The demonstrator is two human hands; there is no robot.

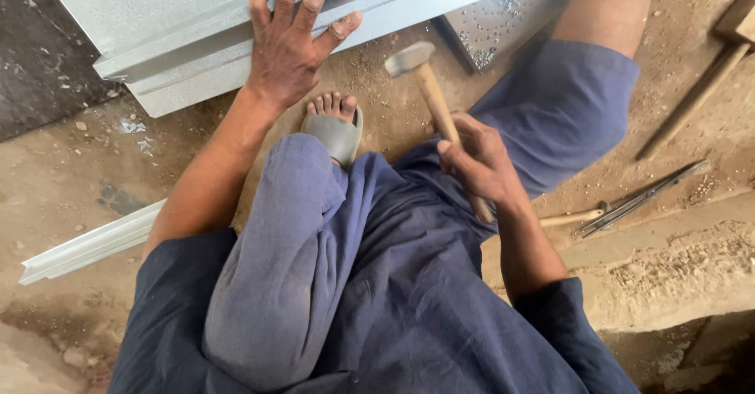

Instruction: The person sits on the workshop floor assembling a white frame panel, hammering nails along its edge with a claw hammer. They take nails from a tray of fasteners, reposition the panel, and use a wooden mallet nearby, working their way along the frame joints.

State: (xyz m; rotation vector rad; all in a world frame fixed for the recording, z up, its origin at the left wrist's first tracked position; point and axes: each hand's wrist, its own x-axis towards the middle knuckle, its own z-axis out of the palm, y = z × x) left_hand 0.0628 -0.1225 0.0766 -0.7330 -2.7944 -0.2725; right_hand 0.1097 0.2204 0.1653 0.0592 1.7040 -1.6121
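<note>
Galvanised sheet metal (197, 24), folded into a long stepped edge, lies on the dirt floor (47, 182) at the top of the view, running from the upper left toward the upper right. The left hand (292, 44) presses flat on that folded edge, fingers spread apart and palm down. Just right of it, the hammer (431, 99) is tilted with its metal head up and close to the sheet's edge without touching it. The right hand (478, 162) is clamped around the wooden handle, fingers curled tight about its lower half.

Below the left hand, a foot in a grey sandal (335, 130) rests on the floor, toes just beside the sheet. Blue trousers cover the bent knees that fill the middle of the view. A narrow metal strip (90, 244) lies on the floor at the left, well apart from the sheet. At the right lie a pair of long snips (641, 199) and, farther up, a wooden mallet (708, 71). Small metal scraps (499, 20) are scattered on a dark plate near the sheet's right end.
</note>
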